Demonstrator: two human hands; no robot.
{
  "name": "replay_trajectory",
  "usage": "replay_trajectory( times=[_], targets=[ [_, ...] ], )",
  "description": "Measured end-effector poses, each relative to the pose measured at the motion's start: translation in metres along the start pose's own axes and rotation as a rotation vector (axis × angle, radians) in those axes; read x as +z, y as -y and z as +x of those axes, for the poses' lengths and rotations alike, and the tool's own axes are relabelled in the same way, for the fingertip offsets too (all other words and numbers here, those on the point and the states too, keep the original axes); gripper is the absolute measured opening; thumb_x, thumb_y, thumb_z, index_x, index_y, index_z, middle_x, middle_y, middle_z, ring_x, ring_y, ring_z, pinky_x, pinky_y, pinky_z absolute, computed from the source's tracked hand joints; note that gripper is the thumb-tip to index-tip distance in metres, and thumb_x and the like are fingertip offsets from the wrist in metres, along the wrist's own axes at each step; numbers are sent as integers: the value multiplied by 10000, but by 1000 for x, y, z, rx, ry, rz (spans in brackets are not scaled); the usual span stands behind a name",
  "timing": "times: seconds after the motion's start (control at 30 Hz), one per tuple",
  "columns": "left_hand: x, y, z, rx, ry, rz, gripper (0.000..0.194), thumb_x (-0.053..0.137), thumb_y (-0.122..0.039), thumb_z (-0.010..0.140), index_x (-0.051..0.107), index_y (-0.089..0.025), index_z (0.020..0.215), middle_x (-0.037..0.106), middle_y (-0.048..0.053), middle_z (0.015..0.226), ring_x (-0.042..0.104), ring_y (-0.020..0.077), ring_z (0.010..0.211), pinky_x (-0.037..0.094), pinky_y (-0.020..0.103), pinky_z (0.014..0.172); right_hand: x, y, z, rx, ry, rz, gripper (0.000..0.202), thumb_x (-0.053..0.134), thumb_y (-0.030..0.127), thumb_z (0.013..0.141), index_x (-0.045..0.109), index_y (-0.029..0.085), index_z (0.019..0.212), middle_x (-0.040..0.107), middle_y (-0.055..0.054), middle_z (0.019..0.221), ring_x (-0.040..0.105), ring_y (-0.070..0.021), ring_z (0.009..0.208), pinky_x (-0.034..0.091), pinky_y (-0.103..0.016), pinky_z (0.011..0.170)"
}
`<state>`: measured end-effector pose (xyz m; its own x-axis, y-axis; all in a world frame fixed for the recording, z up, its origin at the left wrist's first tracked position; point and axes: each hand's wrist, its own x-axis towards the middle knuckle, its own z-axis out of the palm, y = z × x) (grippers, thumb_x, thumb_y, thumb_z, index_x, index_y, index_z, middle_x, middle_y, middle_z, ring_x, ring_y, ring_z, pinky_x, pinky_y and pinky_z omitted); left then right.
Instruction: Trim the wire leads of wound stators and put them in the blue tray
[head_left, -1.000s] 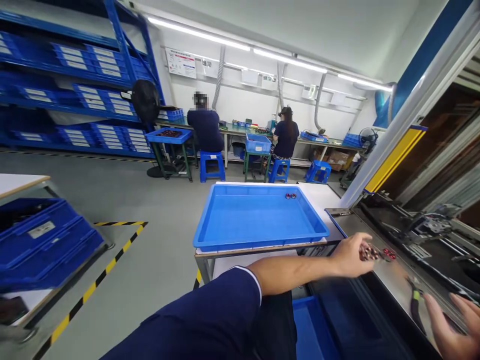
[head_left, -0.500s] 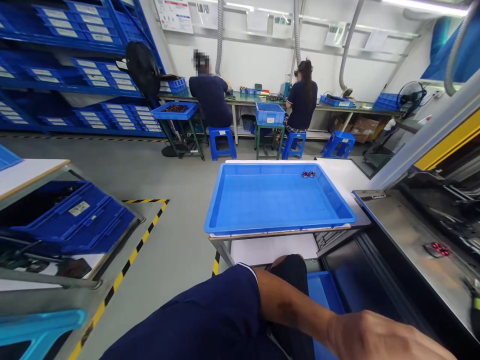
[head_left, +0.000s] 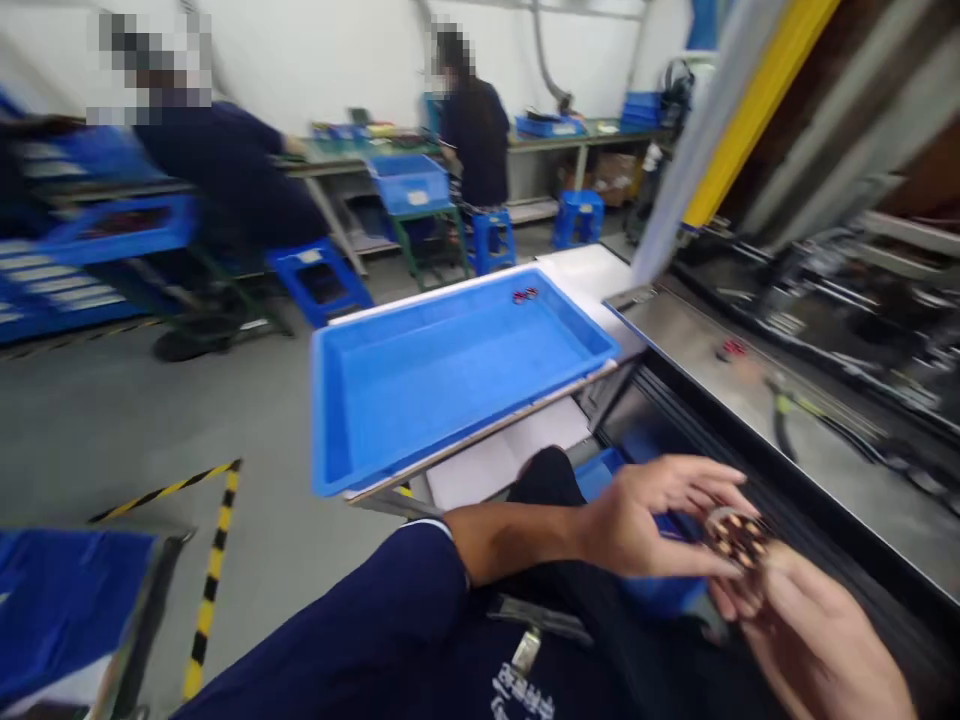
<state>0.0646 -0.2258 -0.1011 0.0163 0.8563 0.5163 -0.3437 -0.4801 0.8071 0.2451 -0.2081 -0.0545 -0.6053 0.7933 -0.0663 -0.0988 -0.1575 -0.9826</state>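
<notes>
Over my lap, both hands meet around a small round motor stator [head_left: 739,537], dark with copper-coloured windings in a ring. My left hand [head_left: 652,515] has its thumb and fingers closed about the stator's near-left side. From the lower right, my right hand [head_left: 821,625] grips the other side, its fingers partly hidden behind the part. To the left of my hands stands a big shallow blue tray [head_left: 450,375] on a white-topped table. Two small red-and-dark round parts [head_left: 525,296] lie in its far right corner.
On the metal machine bed to the right lie another red part [head_left: 731,349] and pliers with green-and-black handles [head_left: 787,410]. A yellow-edged machine frame [head_left: 757,115] rises behind. Two co-workers sit at a far bench [head_left: 345,150]. A blue bin [head_left: 600,470] is below my hands.
My view has swung to the right. My left hand has drawn back and now holds the stator; my right hand has come into view on it too.
</notes>
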Motion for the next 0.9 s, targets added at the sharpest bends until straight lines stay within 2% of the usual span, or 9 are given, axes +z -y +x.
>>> replay_trajectory(
  times=[0.1, 0.2, 0.3, 0.4, 0.47, 0.57, 0.7, 0.8, 0.9],
  targets=[
    [-4, -5, 1, 108, -31, 13, 765, 891, -352, 746, 449, -188, 1348, 724, 125, 1174, 753, 205, 1031, 628, 316, 877, 2, 8, -6, -38, 153, 128, 379, 744, 448, 866, 588, 207, 619, 496, -9, 569, 513, -156, 539, 475, -287, 498],
    [-5, -10, 4, 235, -55, 163, 668, 831, -352, 817, 429, -209, 1331, 717, 76, 1101, 745, 161, 951, 627, 268, 811, -3, 0, -11, -33, 269, 29, 405, 724, 465, 885, 586, 204, 607, 532, -22, 570, 539, -165, 547, 458, -293, 519],
    [-5, -10, 8, 422, -108, 371, 631, 830, -308, 817, 472, -214, 1328, 701, 43, 1054, 720, 141, 898, 626, 268, 805, 7, -18, -19, -47, 105, -56, 308, 770, 462, 861, 664, 202, 734, 640, -44, 679, 608, -176, 619, 507, -302, 593],
    [-7, -4, 13, 622, -115, 569, 614, 788, -234, 836, 479, -245, 1366, 683, 41, 1098, 705, 178, 1021, 615, 329, 890, 30, -30, -23, -98, -147, 30, 248, 837, 413, 807, 689, 218, 847, 707, -45, 809, 671, -175, 685, 566, -286, 639],
    [-9, 0, 14, 690, -101, 657, 627, 752, -229, 859, 450, -270, 1407, 664, 42, 1134, 691, 184, 1059, 603, 351, 911, 45, -31, -20, -92, -279, 74, 256, 866, 384, 779, 676, 219, 825, 716, -36, 787, 688, -171, 669, 588, -273, 632],
    [-12, 3, 15, 724, -79, 708, 674, 754, -293, 875, 407, -281, 1454, 637, 42, 1140, 675, 169, 1015, 597, 342, 884, 56, -26, -12, -70, -376, 82, 278, 883, 370, 761, 658, 207, 760, 681, -15, 652, 654, -145, 571, 576, -238, 572],
    [-10, 2, 15, 726, -108, 738, 668, 766, -269, 866, 430, -243, 1442, 632, 52, 1133, 659, 165, 1006, 591, 329, 872, 54, -21, -9, -60, -350, 105, 242, 893, 352, 752, 710, 199, 790, 662, -4, 601, 607, -112, 493, 528, -189, 480],
    [-5, 1, 16, 649, -167, 659, 650, 799, -261, 836, 473, -220, 1397, 643, 46, 1085, 660, 156, 974, 597, 297, 840, 49, -22, -17, -32, -339, 86, 234, 898, 372, 743, 760, 199, 820, 665, -13, 594, 589, -110, 453, 503, -183, 426],
    [1, 2, 17, 491, -179, 461, 704, 832, -324, 817, 452, -225, 1402, 660, 27, 1044, 674, 132, 917, 601, 267, 821, 42, -21, -27, -24, -306, -11, 216, 868, 401, 778, 796, 201, 817, 650, -26, 545, 577, -124, 412, 491, -195, 393]
  ],
)
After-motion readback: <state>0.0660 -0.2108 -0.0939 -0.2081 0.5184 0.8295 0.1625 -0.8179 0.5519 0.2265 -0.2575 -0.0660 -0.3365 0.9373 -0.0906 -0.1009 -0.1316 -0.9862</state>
